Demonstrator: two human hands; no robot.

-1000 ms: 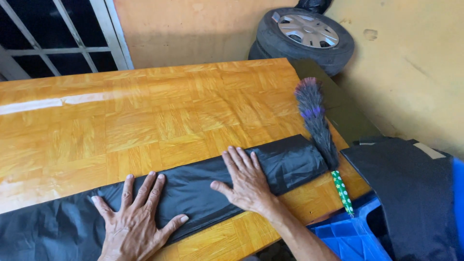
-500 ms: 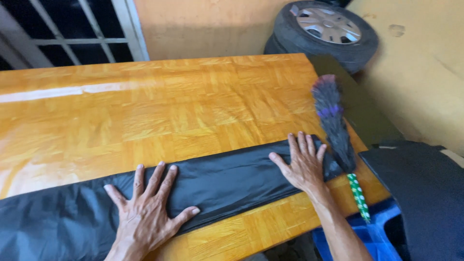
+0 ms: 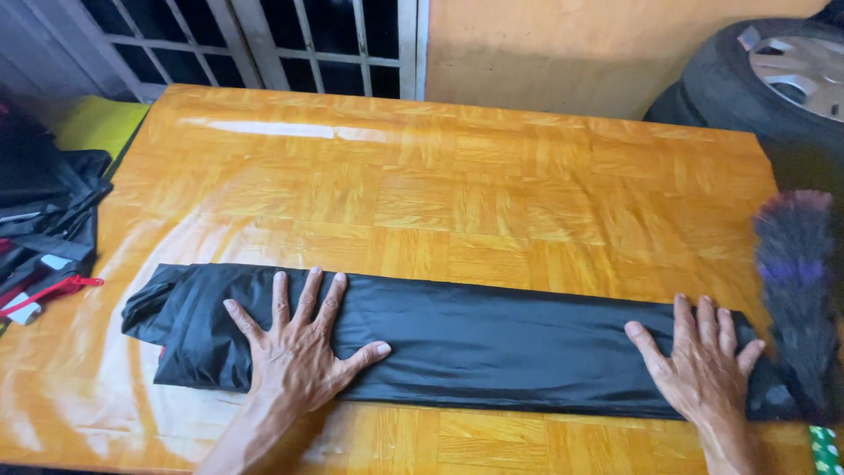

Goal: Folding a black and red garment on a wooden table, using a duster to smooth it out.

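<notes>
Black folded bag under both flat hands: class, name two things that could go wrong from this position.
1. The feather duster lies right against the right hand at the end of the black bag; a sweep that way could knock it off the table.
2. The bag's left end bunches up beyond the left hand, so creases or trapped air may stay there.

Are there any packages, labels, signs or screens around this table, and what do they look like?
No signs or screens in view.
Black plastic bag: the only package-like thing, a long flat folded strip lying across the wooden table, plain black, pressed flat by the left hand and right hand.
A small white patch sits among the dark things at the left edge; too small to tell.
</notes>
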